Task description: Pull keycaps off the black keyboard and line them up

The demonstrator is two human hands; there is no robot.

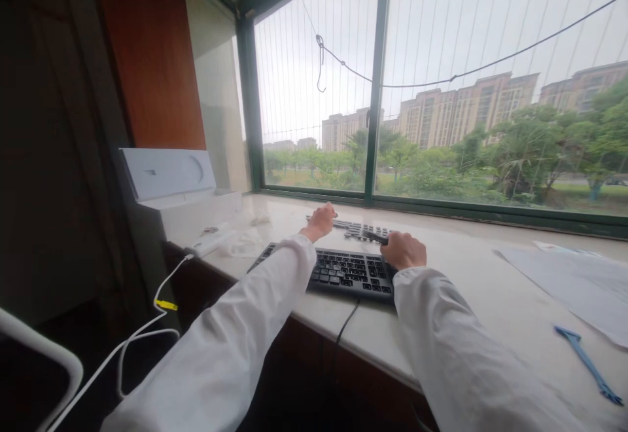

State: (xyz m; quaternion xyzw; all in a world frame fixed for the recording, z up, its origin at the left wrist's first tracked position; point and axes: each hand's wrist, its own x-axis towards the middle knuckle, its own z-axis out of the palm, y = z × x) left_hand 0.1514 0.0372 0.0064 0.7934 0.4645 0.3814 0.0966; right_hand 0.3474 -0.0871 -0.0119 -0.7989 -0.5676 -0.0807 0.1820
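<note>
A black keyboard [350,271] lies near the front edge of the white counter, many of its keys bare of caps. Behind it, loose dark keycaps [370,230] are laid out in rows. My left hand [320,221] is pinched closed above the left part of these rows, a small dark piece like a keycap at its fingertips. Closed round a slim black brush [375,237], my right hand [405,251] is above the keyboard's far right corner. The brush points left over the keycaps and is slightly blurred. My left forearm hides part of the keyboard.
At right lie a blue keycap-puller-like tool [586,363] and paper sheets [574,281]. A white box [169,173] and crumpled clear plastic [245,242] are at left. A white cable [159,288] hangs off the counter; the keyboard's cord [347,322] crosses the front edge.
</note>
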